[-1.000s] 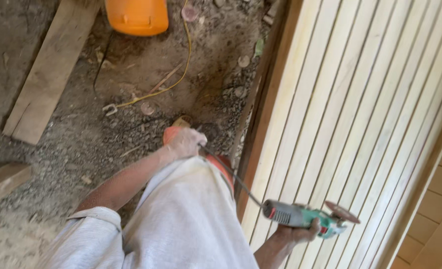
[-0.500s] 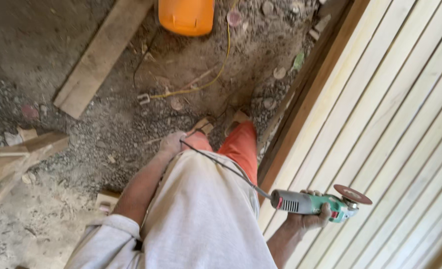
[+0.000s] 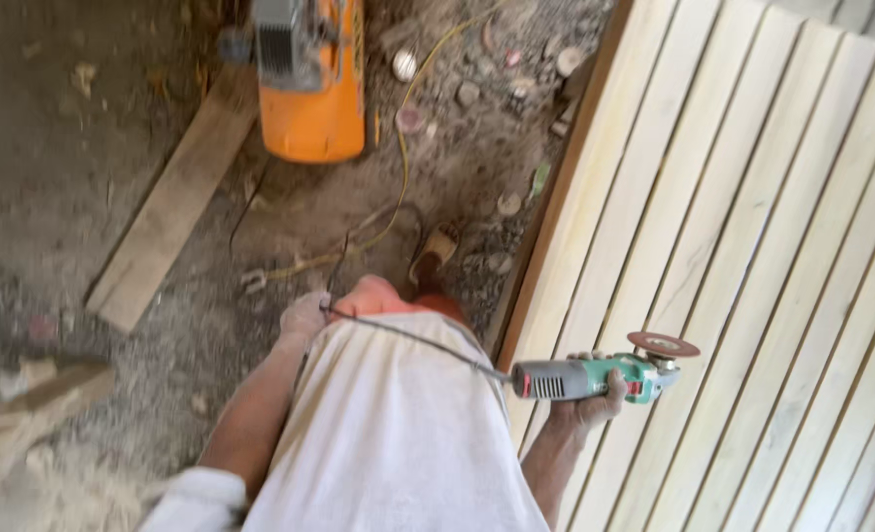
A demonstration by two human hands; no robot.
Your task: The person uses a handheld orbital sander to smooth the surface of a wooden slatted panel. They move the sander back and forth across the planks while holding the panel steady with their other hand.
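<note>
My right hand (image 3: 585, 404) low at right side, forearm bare, angled up from below, fingers curled shut around tool body. My left hand (image 3: 302, 317) down by hip, arm nearly straight, fingers loosely closed; whether cord is gripped, I can't tell.

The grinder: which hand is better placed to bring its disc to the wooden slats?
Right. The right hand already grips the grinder, with its disc over the slats. The left hand is at the cord, away from the slats.
</note>
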